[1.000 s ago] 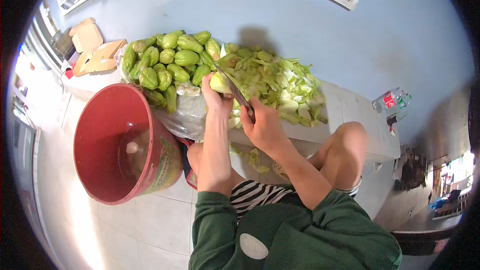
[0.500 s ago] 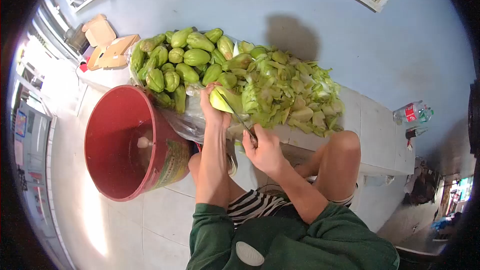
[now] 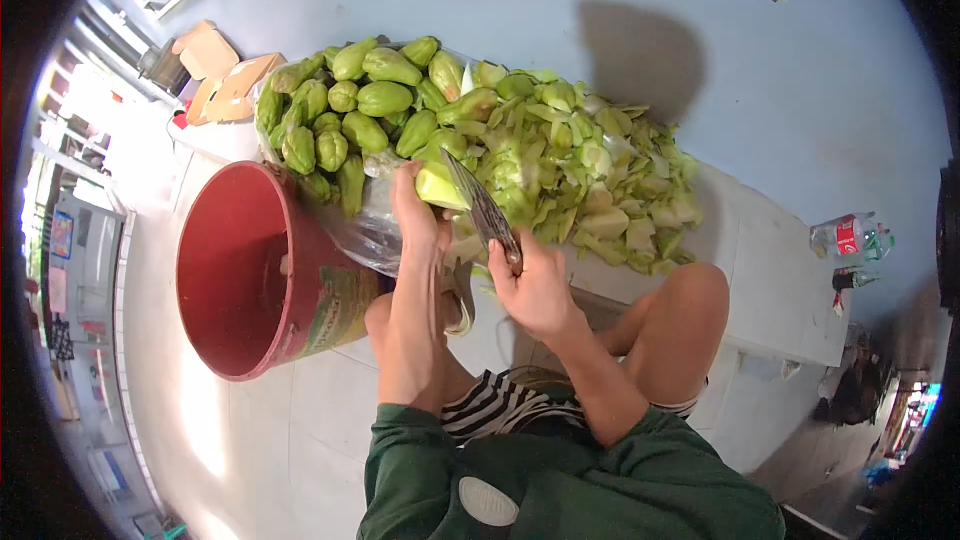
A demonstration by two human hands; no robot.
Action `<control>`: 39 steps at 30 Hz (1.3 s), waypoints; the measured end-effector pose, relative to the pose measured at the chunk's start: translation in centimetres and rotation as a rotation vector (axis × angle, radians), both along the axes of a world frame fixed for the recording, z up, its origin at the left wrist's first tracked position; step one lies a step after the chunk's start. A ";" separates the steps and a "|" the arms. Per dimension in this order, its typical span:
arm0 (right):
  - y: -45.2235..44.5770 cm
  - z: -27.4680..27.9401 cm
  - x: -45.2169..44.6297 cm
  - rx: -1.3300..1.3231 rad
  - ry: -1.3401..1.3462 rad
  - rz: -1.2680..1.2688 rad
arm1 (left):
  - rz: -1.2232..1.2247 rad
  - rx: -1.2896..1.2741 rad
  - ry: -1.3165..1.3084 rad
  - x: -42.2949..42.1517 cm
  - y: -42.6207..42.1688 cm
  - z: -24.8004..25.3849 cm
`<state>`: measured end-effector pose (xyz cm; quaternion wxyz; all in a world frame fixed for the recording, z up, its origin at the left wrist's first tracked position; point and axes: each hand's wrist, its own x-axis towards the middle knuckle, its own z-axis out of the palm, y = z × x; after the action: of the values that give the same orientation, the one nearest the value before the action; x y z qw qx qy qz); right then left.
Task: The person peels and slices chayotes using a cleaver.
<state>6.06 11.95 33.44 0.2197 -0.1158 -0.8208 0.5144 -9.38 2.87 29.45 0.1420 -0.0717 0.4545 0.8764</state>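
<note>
One pale-green, smooth-fleshed chayote [image 3: 437, 188] sitting clamped in left hand [image 3: 413, 215], near heap of thin green peelings [image 3: 625, 195]; right hand [image 3: 538, 285] gripping dark-bladed metal knife [image 3: 482, 205] by handle. Good shaving probably needing shallow blade angle, light strokes, left hand clear of edge.

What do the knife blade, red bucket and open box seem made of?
Knife blade: probably metal, dull, judging by its thin, pointed shape and streaky face. Red bucket: likely plastic, with a smooth inner wall. Open box: seemingly cardboard, matte tan with folded flaps.
</note>
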 end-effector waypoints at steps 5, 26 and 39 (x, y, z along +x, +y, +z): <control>0.3 -1.0 -0.1 -0.088 0.011 0.014 | -0.073 0.137 -0.092 1.3 0.3 0.0; 3.6 0.3 1.5 -0.174 -0.102 0.040 | 0.067 0.210 -0.074 3.4 3.6 2.3; 5.4 2.6 2.0 -0.241 -0.130 0.095 | 0.025 0.027 0.033 3.5 4.0 3.1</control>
<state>8.05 17.34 36.08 0.1262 -0.1355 -0.7702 0.6103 -5.86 6.82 32.51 0.1245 -0.0610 0.4441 0.8852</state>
